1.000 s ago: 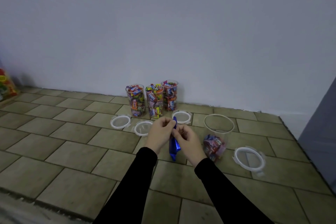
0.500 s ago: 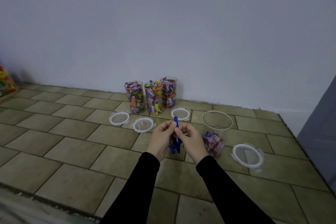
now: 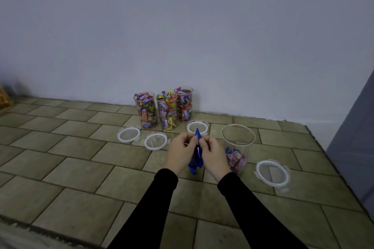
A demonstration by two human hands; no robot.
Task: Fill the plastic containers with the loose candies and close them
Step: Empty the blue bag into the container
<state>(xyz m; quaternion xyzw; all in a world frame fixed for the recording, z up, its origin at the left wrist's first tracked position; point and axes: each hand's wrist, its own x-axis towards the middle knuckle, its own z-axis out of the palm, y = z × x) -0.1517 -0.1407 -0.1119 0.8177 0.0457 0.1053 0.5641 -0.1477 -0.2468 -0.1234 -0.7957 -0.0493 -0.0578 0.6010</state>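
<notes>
Both hands, left point(image 3: 180, 152) and right point(image 3: 213, 153), pinch the top of a blue candy bag point(image 3: 196, 159) over the tiled floor point(image 3: 81, 159), just left of an open container point(image 3: 237, 147) with a few candies at its bottom; three full containers point(image 3: 167, 110) stand by the wall, lids point(image 3: 155, 141) lying near

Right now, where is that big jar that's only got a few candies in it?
In the head view, the big jar stands open on the tiled floor, right of the right hand, with its large lid lying on its right.
</notes>
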